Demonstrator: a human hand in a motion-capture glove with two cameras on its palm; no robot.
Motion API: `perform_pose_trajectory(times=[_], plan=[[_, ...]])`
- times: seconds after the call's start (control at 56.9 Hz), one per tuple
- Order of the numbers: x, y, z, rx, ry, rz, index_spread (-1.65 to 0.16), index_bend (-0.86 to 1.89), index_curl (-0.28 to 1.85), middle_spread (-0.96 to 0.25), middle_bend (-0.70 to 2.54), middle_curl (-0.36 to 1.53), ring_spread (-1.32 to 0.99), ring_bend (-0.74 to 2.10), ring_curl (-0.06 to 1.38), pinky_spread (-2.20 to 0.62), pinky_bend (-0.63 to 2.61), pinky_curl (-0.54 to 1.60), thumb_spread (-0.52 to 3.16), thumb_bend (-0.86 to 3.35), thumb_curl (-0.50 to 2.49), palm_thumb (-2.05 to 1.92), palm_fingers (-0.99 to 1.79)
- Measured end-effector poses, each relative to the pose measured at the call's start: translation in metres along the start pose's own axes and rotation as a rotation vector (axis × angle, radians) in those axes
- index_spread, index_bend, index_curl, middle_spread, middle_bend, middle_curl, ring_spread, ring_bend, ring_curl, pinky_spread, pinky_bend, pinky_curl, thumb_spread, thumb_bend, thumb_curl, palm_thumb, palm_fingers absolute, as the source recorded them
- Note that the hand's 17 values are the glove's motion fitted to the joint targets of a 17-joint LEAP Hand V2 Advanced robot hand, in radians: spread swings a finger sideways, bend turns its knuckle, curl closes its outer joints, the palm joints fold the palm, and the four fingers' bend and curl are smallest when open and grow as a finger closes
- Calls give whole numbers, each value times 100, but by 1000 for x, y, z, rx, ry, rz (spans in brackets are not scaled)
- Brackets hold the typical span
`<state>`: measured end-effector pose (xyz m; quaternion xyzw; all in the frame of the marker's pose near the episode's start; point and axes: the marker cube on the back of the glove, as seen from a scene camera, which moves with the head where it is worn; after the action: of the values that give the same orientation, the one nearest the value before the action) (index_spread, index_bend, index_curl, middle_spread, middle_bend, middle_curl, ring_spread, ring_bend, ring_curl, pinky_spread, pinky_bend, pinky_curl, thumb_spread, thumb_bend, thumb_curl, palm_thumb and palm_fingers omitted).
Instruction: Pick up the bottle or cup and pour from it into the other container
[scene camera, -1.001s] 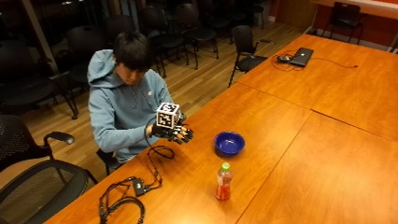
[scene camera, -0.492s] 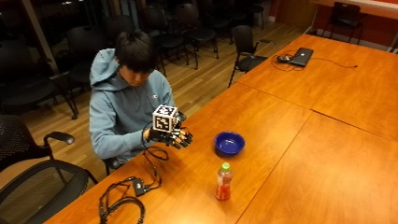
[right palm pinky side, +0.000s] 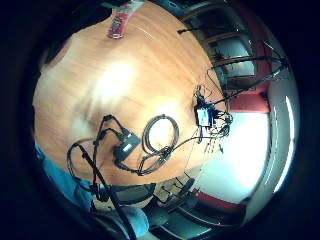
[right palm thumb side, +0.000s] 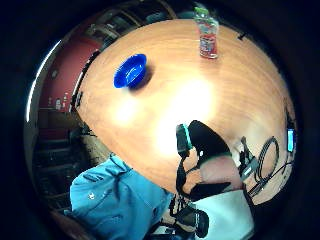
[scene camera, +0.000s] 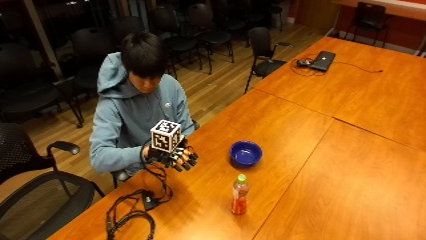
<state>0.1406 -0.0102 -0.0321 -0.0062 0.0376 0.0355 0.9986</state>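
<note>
1. My gloved right hand (scene camera: 177, 156) hovers just above the surface (scene camera: 319, 150), near the edge where I sit
2. My fingers (scene camera: 188, 161) are relaxed and a little spread, holding nothing at all
3. The bottle (scene camera: 239, 195) stands upright well out from my hand, towards the middle of the surface, red drink inside and a green cap on top
4. The blue bowl (scene camera: 245, 152) sits near the bottle, apart from it, a bit further along the surface from my hand
5. From my thumb side I see the bowl and the bottle well apart from each other, both far from my palm, with one strapped finger of mine poking into view
6. From my little finger side the bottle shows only at the far edge of the surface
7. A black coiled cable (scene camera: 130, 220) lies by the surface's near edge, beside my hand, with a small black box (right palm pinky side: 126, 147) on it
</note>
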Motion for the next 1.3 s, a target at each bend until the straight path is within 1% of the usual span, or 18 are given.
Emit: perform_pose_trajectory(times=[0.176, 0.422, 0.562, 0.738, 1.037, 1.3], plan=[[39, -6, -1, -1, -15, 56, -35, 15, 26, 1, 18, 29, 10, 39, 28, 20, 62, 27, 108, -2, 38, 63, 21], [89, -25, 6, 32, -42, 75, -35, 15, 26, 1, 19, 30, 10, 38, 29, 20, 62, 28, 107, -2, 39, 65, 21], [111, -46, 13, 134, -219, 68, -34, 14, 25, 1, 19, 31, 10, 39, 29, 20, 62, 28, 105, -2, 39, 65, 20], [115, -73, 31, 284, -481, 63, -33, 11, 23, 3, 19, 31, 10, 42, 30, 20, 64, 28, 100, -3, 39, 65, 16], [122, -122, 53, 409, -820, 85, -30, 11, 20, 5, 20, 31, 10, 47, 31, 21, 71, 30, 95, -3, 40, 67, 9], [104, -167, 64, 545, -1118, 124, -27, 10, 17, 8, 22, 33, 10, 50, 31, 21, 74, 30, 93, -3, 39, 68, 6]])
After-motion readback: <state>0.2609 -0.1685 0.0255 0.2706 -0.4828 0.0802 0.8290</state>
